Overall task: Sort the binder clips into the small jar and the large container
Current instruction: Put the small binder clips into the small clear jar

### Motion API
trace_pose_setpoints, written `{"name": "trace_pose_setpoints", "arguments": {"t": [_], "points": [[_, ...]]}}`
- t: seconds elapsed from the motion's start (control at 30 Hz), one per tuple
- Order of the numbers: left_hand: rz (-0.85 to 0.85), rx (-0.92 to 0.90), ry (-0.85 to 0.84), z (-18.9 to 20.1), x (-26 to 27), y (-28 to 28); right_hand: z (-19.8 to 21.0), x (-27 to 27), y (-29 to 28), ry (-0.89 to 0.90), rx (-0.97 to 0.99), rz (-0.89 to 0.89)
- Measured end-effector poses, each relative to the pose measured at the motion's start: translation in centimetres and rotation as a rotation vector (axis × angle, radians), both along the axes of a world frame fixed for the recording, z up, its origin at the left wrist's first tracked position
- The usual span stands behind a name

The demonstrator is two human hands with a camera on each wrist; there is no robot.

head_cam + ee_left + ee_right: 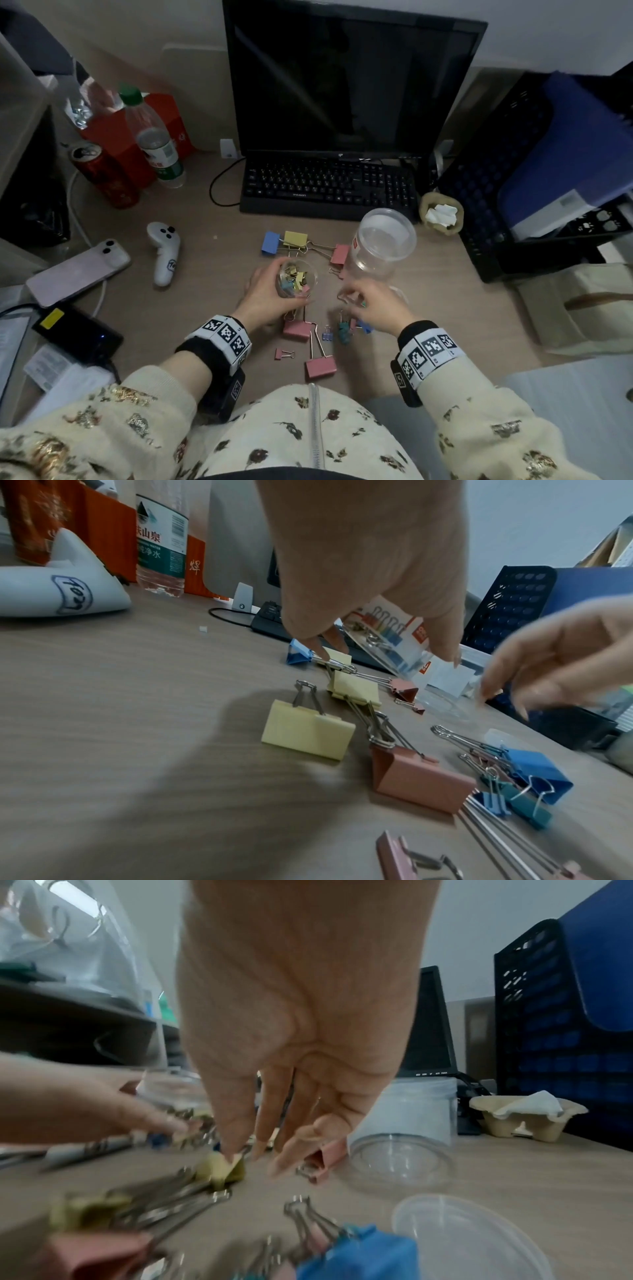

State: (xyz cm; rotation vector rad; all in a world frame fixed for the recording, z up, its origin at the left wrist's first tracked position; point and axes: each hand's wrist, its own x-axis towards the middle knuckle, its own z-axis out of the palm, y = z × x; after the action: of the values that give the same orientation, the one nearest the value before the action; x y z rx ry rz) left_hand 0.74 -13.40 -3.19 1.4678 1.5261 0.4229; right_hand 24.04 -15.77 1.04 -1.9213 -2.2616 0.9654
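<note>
My left hand (269, 298) grips the small clear jar (297, 279), lifted a little off the desk and holding several small coloured clips. My right hand (371, 303) hovers just right of it, fingers curled down and pinching the wire handle of a small binder clip (342, 295). The large clear container (380, 246) stands behind the right hand, also seen in the right wrist view (411, 1110). Loose clips lie around: blue (270, 242), yellow (295, 238), large pink (320, 366), teal (344, 334). Large yellow (308, 731) and pink (421, 783) clips lie under my left hand.
A clear lid (469, 1237) lies near my right wrist. A keyboard (329, 185) and monitor are behind the clips. A white controller (164, 253), phone (78, 270), water bottle (154, 137) and red can (106, 178) are to the left. A black file rack (513, 178) stands right.
</note>
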Motion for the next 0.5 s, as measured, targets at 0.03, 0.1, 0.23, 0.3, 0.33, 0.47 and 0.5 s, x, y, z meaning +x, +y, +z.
{"name": "trace_pose_setpoints", "arguments": {"t": [0.03, 0.1, 0.23, 0.3, 0.33, 0.47, 0.5], "points": [[0.006, -0.005, -0.001, 0.0, 0.1, 0.0, -0.5, 0.1, -0.5, -0.065, -0.055, 0.057], [0.017, -0.01, -0.014, -0.1, 0.2, 0.1, -1.6, -0.1, -1.5, -0.155, -0.128, 0.111], [0.024, -0.004, -0.02, -0.2, 0.3, -0.3, -3.4, -1.2, -2.9, -0.316, -0.097, 0.181], [0.029, -0.004, -0.014, -0.3, 0.2, -0.5, -3.9, -1.7, -3.2, -0.31, -0.071, 0.171], [0.031, -0.001, -0.008, -0.3, 0.1, -0.6, -4.2, -1.8, -3.2, -0.298, -0.063, 0.159], [0.033, 0.004, 0.007, -0.3, -0.1, -0.9, -5.1, -2.0, -3.2, -0.265, -0.061, 0.117], [0.032, 0.005, 0.012, -0.2, -0.2, -0.9, -5.3, -1.9, -3.1, -0.257, -0.063, 0.104]]}}
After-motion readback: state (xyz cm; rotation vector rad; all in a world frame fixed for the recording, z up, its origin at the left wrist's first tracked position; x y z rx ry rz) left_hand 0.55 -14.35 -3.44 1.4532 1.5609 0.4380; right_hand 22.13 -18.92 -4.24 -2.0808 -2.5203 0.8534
